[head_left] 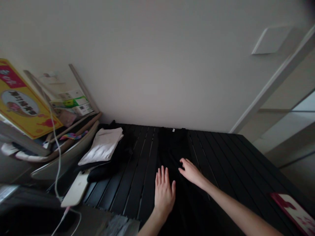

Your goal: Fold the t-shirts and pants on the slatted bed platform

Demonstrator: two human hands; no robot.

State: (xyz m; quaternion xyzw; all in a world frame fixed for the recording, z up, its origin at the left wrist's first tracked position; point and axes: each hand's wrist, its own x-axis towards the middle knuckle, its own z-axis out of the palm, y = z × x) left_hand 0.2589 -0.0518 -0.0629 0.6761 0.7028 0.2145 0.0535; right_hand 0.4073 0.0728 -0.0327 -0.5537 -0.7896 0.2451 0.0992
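Observation:
A black garment (173,147) lies spread lengthwise on a black slatted table (228,154), its collar tag toward the wall. My left hand (163,193) rests flat on the garment's near left part, fingers stretched out and together. Just to its right, my right hand (190,171) lies on the cloth with fingers loosely spread, pointing left. Neither hand holds anything.
A folded white cloth (103,146) sits on a dark pile at the table's left. A white phone (76,190) with a cable lies near the left edge. Boxes and a yellow package (22,101) crowd a shelf at far left. A red-and-white card (294,209) lies at lower right.

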